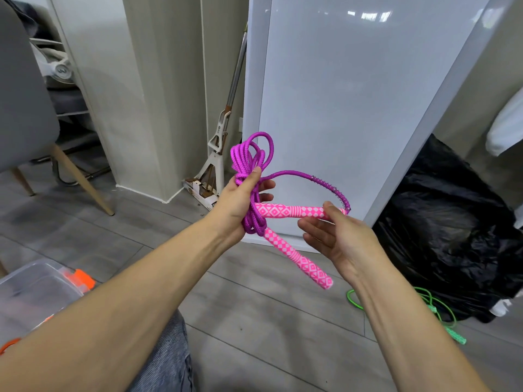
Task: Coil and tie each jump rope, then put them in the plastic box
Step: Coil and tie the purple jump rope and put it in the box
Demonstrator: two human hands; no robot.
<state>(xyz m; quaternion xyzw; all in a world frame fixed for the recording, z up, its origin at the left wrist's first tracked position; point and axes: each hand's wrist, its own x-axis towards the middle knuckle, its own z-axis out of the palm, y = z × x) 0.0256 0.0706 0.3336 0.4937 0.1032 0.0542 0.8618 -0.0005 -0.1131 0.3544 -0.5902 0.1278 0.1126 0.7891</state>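
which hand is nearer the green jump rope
Right. The right hand pinches a pink handle up-left of the green jump rope; the left hand grips the purple coil farther left.

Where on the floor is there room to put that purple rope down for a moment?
The widest bare floor lies under the purple jump rope, between the plastic box and the green jump rope. Another bare strip runs from the chair leg to the mop. The right side is crowded: the green rope lies by the black bag.
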